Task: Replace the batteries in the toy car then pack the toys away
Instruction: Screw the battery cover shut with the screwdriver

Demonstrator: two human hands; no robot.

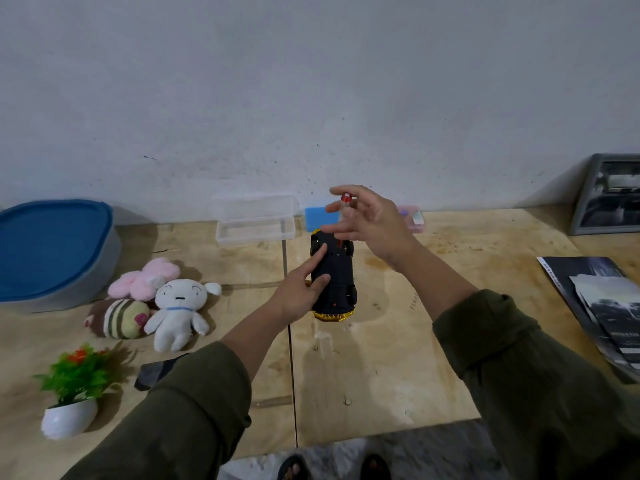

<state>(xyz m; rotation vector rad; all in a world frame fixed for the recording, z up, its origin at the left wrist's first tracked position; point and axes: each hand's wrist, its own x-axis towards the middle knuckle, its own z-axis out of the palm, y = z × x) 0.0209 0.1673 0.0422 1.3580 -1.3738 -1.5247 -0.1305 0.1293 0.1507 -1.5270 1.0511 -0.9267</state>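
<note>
surface (381, 358): bare plywood, matt, stained and scuffed
toy car (334, 278): black matt plastic underside, shiny gold trim at the end
plush toys (180, 306): soft, fuzzy cloth
clear case (255, 233): transparent, smooth plastic
plant pot (67, 422): white, glossy
booklets (602, 306): glossy paper
wall (311, 81): matt, speckled paint

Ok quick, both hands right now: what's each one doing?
Left hand: holds the upturned toy car steady, index finger straight along its underside.
Right hand: fingertips pinch a screwdriver standing on the car.
</note>
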